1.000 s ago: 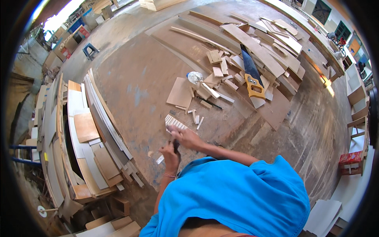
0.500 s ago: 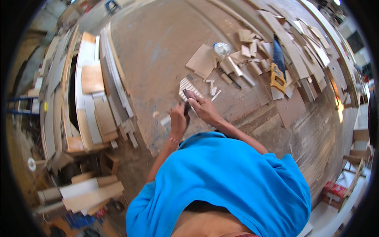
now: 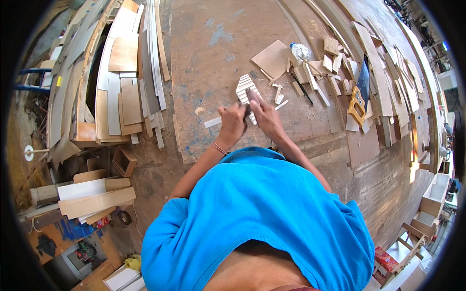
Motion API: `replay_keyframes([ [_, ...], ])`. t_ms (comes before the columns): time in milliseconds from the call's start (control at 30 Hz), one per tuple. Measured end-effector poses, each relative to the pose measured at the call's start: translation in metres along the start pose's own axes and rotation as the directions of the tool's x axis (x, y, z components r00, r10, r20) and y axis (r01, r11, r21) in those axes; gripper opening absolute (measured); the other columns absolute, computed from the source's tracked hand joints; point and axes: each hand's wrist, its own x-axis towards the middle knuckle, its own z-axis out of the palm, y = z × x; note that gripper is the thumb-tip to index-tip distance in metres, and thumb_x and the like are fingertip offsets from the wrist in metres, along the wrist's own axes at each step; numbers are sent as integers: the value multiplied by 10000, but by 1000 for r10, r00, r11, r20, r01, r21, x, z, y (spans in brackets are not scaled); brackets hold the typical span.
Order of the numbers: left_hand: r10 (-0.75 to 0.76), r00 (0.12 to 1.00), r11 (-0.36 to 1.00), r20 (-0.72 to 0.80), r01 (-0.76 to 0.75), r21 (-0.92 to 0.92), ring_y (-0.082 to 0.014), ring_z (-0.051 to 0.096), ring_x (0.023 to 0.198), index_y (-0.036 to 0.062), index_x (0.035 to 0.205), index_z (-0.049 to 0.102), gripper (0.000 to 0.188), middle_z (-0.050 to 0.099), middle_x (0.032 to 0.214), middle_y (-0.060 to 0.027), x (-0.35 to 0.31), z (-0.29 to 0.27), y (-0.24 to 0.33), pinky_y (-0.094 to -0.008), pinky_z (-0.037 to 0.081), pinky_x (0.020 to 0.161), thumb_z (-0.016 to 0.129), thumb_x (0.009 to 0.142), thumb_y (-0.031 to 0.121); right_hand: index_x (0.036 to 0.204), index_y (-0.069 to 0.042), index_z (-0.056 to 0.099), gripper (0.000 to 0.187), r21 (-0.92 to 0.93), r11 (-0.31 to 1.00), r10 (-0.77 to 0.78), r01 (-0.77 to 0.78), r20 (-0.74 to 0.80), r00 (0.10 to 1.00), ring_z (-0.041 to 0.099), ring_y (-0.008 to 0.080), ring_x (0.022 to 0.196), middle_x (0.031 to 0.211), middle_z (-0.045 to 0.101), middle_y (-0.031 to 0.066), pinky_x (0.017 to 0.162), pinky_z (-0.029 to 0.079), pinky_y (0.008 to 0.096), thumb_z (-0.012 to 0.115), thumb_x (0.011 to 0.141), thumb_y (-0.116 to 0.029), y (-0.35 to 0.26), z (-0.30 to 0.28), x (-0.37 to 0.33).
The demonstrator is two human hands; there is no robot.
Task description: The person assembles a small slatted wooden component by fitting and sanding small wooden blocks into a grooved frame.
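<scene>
On the worktable ahead of me lies a small striped piece of pale wooden strips (image 3: pixel 243 86), pointed at its far end. My right hand (image 3: pixel 266 118) is closed round a dark brown block-like piece (image 3: pixel 253 96), which covers part of the striped wood. Close beside it, my left hand (image 3: pixel 233 123) is closed like a fist, with a cord at its wrist. Something dark shows between the two hands, too blurred and covered to name. A pale flat strip (image 3: pixel 212 121) lies left of my left hand, and small offcuts (image 3: pixel 278 94) lie to the right.
A handsaw with a yellow handle (image 3: pixel 357 106) lies at the right among wood scraps and long boards (image 3: pixel 371 63). Nearer are a clear plastic bottle (image 3: pixel 301 52) and a square brown panel (image 3: pixel 272 59). Stacked boards (image 3: pixel 121 92) stand along the left.
My view has shifted, so the table sits differently in the picture. My hands have come nearer each other, and the dark strip between them shows less. The striped wood stays on the table.
</scene>
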Motion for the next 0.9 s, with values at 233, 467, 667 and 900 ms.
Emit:
replay_keyframes([
  [233,-89,996,996,16,88,19,-275,542,728,86,925,611,276,569,773,-101,4,9,-17,-403,279,667,536,687,-29,1233,-133,482,482,11,999,43,-43,37,998,605,347,830,849,603,247,733,445,386,431,860,-434,6,6,-14],
  [467,-91,996,996,-18,91,-26,-294,553,727,84,873,603,193,576,737,-119,3,11,0,-418,309,652,531,704,23,1242,-139,472,499,73,966,242,-248,73,967,565,363,968,975,595,237,787,431,381,398,864,-457,12,5,15],
  [667,-61,998,998,-18,61,22,-287,542,697,102,822,602,141,558,730,-100,6,11,-2,-423,292,650,527,728,26,1224,-91,479,485,122,974,192,-193,19,981,612,282,841,861,622,222,749,441,361,422,867,-414,25,11,12],
  [900,-154,988,988,20,155,-3,-265,535,697,102,872,618,177,552,734,-80,14,15,-21,-401,277,659,528,737,30,1236,-101,474,485,152,954,241,-260,128,962,595,227,749,812,618,200,706,441,345,417,877,-421,13,10,-8],
])
